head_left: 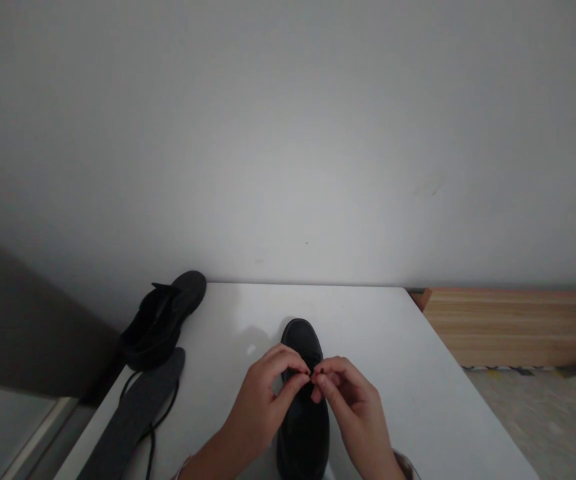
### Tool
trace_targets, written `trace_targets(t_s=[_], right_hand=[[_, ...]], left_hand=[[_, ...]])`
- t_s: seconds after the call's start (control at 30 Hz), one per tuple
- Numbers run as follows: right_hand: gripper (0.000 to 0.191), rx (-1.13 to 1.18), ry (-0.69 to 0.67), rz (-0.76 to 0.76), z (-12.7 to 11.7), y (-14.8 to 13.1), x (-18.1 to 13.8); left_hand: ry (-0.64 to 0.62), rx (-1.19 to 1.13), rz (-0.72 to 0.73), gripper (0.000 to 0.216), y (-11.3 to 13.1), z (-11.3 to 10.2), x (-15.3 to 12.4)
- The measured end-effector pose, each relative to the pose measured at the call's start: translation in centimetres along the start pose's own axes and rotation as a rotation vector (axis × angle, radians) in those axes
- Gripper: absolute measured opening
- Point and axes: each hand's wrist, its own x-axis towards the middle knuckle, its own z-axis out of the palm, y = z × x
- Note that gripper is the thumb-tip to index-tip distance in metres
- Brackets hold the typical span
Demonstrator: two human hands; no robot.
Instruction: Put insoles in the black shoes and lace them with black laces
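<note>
A black shoe (304,437) lies on the white table in front of me, its toe pointing toward the wall. Over its lacing area, my left hand (263,393) pinches a tiny dark piece of shoelace (311,372) between thumb and forefinger. My right hand (353,400) comes in from the other side, its thumb and forefinger closed on the same dark lace. The fingertips of both hands almost meet above the shoe. Most of the lace is hidden by my fingers.
Another black shoe (153,330) rests at the table's left edge. A dark grey insole (143,407) lies nearer to me, with a loose black lace (153,443) beside it. Behind the white table (368,320) stands a wall; a wooden board (513,327) is at right.
</note>
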Motion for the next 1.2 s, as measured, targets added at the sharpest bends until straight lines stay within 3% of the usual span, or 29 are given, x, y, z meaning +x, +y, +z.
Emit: trace_targets(t_s=[0.17, 0.4, 0.57, 0.73, 0.9, 1.2], right_hand=[[0.017, -0.013, -0.048, 0.004, 0.2, 0.1, -0.2], [0.009, -0.165, -0.032, -0.245, 0.0, -0.1, 0.4], [0.007, -0.100, -0.033, -0.216, 0.2, 0.5, 1.0], [0.004, -0.057, -0.011, -0.169, 0.2, 1.2, 1.2], [0.011, -0.053, -0.085, -0.143, -0.5, 1.4, 0.9], [0.015, -0.323, -0.006, -0.380, -1.0, 1.2, 0.0]], left_hand=[[-0.023, -0.126, -0.093, 0.019, -1.0, 0.7, 0.2], [-0.099, -0.226, -0.134, 0.018, -1.7, 1.4, 0.9], [-0.151, -0.255, -0.123, 0.024, -1.8, 1.3, 0.4], [-0.109, -0.249, -0.150, 0.016, -2.0, 1.4, 0.0], [-0.031, -0.278, -0.162, 0.021, -1.9, 1.3, 0.3], [-0.021, -0.164, -0.170, 0.027, -1.4, 1.3, 0.1]])
